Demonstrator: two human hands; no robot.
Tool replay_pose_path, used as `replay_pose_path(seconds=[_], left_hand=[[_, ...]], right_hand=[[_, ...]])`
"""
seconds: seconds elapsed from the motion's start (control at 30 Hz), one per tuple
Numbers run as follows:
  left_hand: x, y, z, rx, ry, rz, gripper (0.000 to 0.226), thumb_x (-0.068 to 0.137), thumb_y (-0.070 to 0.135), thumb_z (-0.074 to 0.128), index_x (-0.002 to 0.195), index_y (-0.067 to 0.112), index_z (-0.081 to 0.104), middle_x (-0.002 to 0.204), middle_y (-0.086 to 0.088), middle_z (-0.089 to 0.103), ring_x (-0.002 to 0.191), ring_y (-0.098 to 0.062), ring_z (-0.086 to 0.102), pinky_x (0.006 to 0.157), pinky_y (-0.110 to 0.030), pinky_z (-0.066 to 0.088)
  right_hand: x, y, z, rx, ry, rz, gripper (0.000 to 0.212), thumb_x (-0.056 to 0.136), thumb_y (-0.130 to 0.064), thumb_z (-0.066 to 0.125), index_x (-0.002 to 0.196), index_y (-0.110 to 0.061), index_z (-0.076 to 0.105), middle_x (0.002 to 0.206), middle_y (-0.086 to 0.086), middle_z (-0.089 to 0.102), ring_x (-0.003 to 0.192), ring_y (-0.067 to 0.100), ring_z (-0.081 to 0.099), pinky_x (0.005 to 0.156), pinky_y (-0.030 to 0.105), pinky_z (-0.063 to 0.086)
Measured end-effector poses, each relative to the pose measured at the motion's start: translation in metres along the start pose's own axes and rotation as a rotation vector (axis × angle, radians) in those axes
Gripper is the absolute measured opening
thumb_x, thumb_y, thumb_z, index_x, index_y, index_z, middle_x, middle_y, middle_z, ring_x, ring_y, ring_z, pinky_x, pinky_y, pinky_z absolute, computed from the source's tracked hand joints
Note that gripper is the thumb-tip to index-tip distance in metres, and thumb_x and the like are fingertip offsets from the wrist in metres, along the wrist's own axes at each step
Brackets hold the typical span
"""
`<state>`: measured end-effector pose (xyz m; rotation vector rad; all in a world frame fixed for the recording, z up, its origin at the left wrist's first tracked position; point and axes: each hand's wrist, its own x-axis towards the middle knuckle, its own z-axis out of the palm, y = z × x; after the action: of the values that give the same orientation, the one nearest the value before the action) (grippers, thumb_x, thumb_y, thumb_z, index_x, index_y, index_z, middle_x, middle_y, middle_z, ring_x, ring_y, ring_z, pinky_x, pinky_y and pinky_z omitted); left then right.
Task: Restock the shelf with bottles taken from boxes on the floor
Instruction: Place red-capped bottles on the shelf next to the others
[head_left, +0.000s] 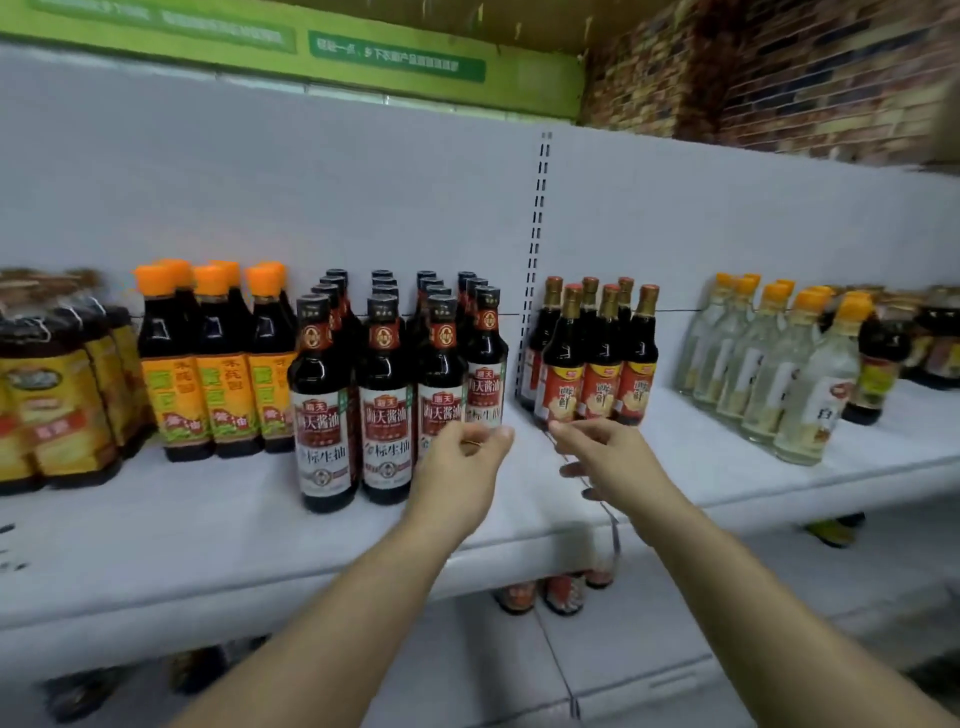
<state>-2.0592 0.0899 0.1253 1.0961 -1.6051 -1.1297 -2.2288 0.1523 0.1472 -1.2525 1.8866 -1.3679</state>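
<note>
Head view: left hand (462, 449) and right hand (597, 452) hover loose-fingered and empty beside shelved soy bottles (384, 405) (rows tightly packed); a careless nudge could topple one

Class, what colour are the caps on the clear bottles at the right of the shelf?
Orange caps, clearest in the head view.
</note>
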Motion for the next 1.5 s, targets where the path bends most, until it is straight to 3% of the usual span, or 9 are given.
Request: replay_pose_path(seconds=[0.07, 0.23, 0.37, 0.57, 0.7, 0.9, 1.1, 1.37, 1.5], left_hand=[[-0.02, 0.003, -0.013, -0.021, -0.027, 0.016, 0.03, 0.093, 0.059, 0.061, 0.103, 0.031, 0.062, 0.105, 0.01, 0.065, 0.097, -0.018, 0.067, 0.089, -0.047, 0.057], [-0.063, 0.014, -0.028, -0.086, -0.12, 0.048, 0.025, 0.097, 0.047, 0.062, 0.103, 0.023, 0.065, 0.103, 0.007, 0.066, 0.087, -0.016, 0.07, 0.078, -0.037, 0.058], [-0.09, 0.015, -0.021, -0.105, -0.19, 0.027, 0.03, 0.097, 0.048, 0.062, 0.111, 0.022, 0.065, 0.105, 0.007, 0.067, 0.083, -0.013, 0.07, 0.083, -0.042, 0.058], [-0.112, 0.02, 0.009, -0.126, -0.258, 0.029, 0.019, 0.094, 0.048, 0.065, 0.097, 0.029, 0.063, 0.1, 0.006, 0.068, 0.088, -0.018, 0.07, 0.084, -0.045, 0.059], [-0.126, 0.024, 0.042, -0.172, -0.335, 0.009, 0.018, 0.097, 0.042, 0.065, 0.099, 0.024, 0.063, 0.09, 0.003, 0.068, 0.08, -0.02, 0.069, 0.067, -0.034, 0.055], [-0.155, 0.028, 0.112, -0.199, -0.464, 0.0, 0.019, 0.098, 0.041, 0.064, 0.099, 0.022, 0.063, 0.103, 0.001, 0.066, 0.087, -0.017, 0.066, 0.05, -0.014, 0.045], [-0.192, 0.032, 0.193, -0.131, -0.548, 0.002, 0.022, 0.097, 0.047, 0.063, 0.097, 0.025, 0.063, 0.092, 0.001, 0.067, 0.087, -0.019, 0.069, 0.081, -0.046, 0.058], [-0.24, 0.004, 0.314, -0.067, -0.546, -0.095, 0.017, 0.096, 0.047, 0.065, 0.093, 0.031, 0.059, 0.094, 0.003, 0.064, 0.094, -0.023, 0.067, 0.083, -0.045, 0.056], [-0.257, -0.033, 0.364, -0.011, -0.523, -0.178, 0.017, 0.095, 0.046, 0.066, 0.093, 0.031, 0.06, 0.092, 0.003, 0.064, 0.089, -0.024, 0.068, 0.071, -0.037, 0.053]], right_hand=[[-0.026, -0.008, 0.003, -0.006, 0.015, 0.012, 0.033, 0.096, -0.05, 0.065, 0.111, -0.021, 0.07, 0.108, -0.004, 0.072, 0.091, 0.015, 0.073, 0.088, 0.049, 0.058], [-0.087, -0.017, -0.001, 0.037, 0.075, 0.065, 0.032, 0.094, -0.052, 0.067, 0.108, -0.024, 0.07, 0.106, -0.006, 0.074, 0.094, 0.014, 0.074, 0.088, 0.045, 0.06], [-0.124, -0.016, -0.012, 0.029, 0.121, 0.084, 0.032, 0.094, -0.052, 0.068, 0.109, -0.024, 0.071, 0.106, -0.006, 0.075, 0.093, 0.015, 0.074, 0.089, 0.047, 0.06], [-0.158, -0.011, -0.045, -0.008, 0.206, 0.137, 0.027, 0.096, -0.049, 0.067, 0.107, -0.024, 0.071, 0.107, -0.006, 0.075, 0.095, 0.016, 0.074, 0.091, 0.048, 0.06], [-0.178, 0.001, -0.076, -0.034, 0.273, 0.181, 0.024, 0.097, -0.045, 0.066, 0.107, -0.024, 0.072, 0.107, -0.003, 0.075, 0.097, 0.018, 0.073, 0.091, 0.049, 0.059], [-0.21, 0.031, -0.135, -0.079, 0.357, 0.259, 0.016, 0.099, -0.043, 0.064, 0.105, -0.029, 0.068, 0.111, -0.006, 0.072, 0.098, 0.015, 0.072, 0.093, 0.047, 0.058], [-0.239, 0.082, -0.204, -0.109, 0.428, 0.312, 0.026, 0.098, -0.044, 0.065, 0.113, -0.024, 0.07, 0.109, -0.005, 0.073, 0.094, 0.014, 0.072, 0.088, 0.045, 0.06], [-0.25, 0.193, -0.299, -0.081, 0.415, 0.39, 0.032, 0.098, -0.042, 0.066, 0.122, -0.022, 0.068, 0.111, -0.003, 0.073, 0.089, 0.011, 0.073, 0.065, 0.026, 0.055], [-0.252, 0.26, -0.324, -0.042, 0.39, 0.495, 0.035, 0.097, -0.042, 0.068, 0.127, -0.023, 0.065, 0.118, -0.004, 0.07, 0.086, 0.011, 0.073, 0.067, 0.028, 0.056]])
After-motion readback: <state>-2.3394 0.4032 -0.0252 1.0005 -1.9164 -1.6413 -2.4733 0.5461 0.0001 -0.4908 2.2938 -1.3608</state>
